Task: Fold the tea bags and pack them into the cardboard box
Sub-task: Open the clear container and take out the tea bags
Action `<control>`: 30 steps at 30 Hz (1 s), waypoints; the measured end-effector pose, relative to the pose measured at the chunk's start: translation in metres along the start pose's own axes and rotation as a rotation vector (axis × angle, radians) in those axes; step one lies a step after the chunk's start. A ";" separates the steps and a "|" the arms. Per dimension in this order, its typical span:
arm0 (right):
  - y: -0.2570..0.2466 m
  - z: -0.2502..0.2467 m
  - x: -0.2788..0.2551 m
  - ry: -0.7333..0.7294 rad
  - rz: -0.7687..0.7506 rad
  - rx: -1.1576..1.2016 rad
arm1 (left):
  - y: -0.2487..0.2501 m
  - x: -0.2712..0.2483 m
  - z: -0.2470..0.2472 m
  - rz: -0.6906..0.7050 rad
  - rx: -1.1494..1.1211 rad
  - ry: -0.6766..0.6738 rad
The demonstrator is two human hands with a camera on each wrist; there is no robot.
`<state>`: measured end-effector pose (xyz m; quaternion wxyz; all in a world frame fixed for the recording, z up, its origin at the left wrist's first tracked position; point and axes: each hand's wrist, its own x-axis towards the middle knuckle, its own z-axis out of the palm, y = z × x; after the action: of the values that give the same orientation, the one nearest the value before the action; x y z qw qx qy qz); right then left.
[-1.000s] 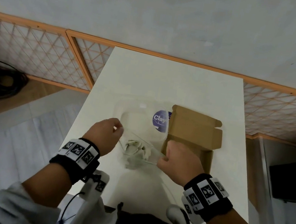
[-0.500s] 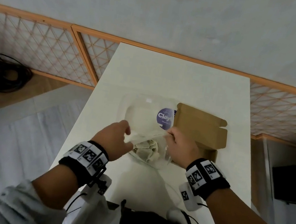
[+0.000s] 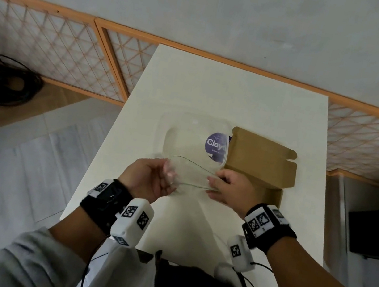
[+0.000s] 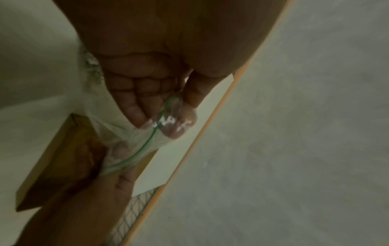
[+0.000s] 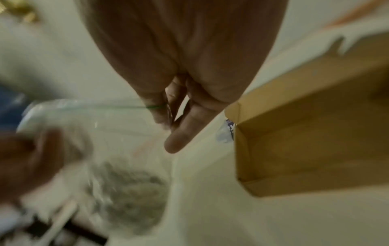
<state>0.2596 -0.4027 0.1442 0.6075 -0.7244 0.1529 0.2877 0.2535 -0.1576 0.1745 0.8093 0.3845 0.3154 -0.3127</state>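
Observation:
A clear zip bag (image 3: 191,173) with a green seal line hangs between my two hands above the white table (image 3: 228,95). My left hand (image 3: 153,179) pinches its left rim, thumb against fingertips (image 4: 168,123). My right hand (image 3: 230,189) pinches the right rim (image 5: 155,106). Blurred grey-white tea bags (image 5: 130,188) lie low inside the bag; in the head view they are hidden. The brown cardboard box (image 3: 260,159) lies open just right of my right hand, its inside (image 5: 305,133) showing nothing in it.
A clear plastic container (image 3: 184,137) with a purple round label (image 3: 215,145) sits behind the bag, touching the box's left side. The table's left edge drops to the floor. A coil of black cable (image 3: 2,81) lies on the floor at far left.
Both hands have lifted the zip bag off the table and shifted their hold to its rim. The tea bags seen inside it earlier are out of sight in the head view.

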 end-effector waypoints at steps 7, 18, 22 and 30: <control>-0.009 -0.002 -0.004 -0.303 0.166 0.630 | -0.014 0.017 -0.009 -0.027 0.194 0.256; -0.006 0.009 -0.004 -0.233 0.262 0.684 | -0.005 0.022 -0.008 -0.031 -0.119 0.100; 0.003 0.005 -0.003 -0.131 0.072 0.290 | -0.010 0.037 -0.028 -0.124 -0.141 0.077; 0.015 0.016 -0.003 0.186 -0.097 -0.558 | -0.017 0.025 -0.028 0.190 0.915 0.345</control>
<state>0.2454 -0.3908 0.1328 0.3814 -0.8931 0.0882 0.2216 0.2486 -0.1496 0.1348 0.5186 0.7732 0.2389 -0.2759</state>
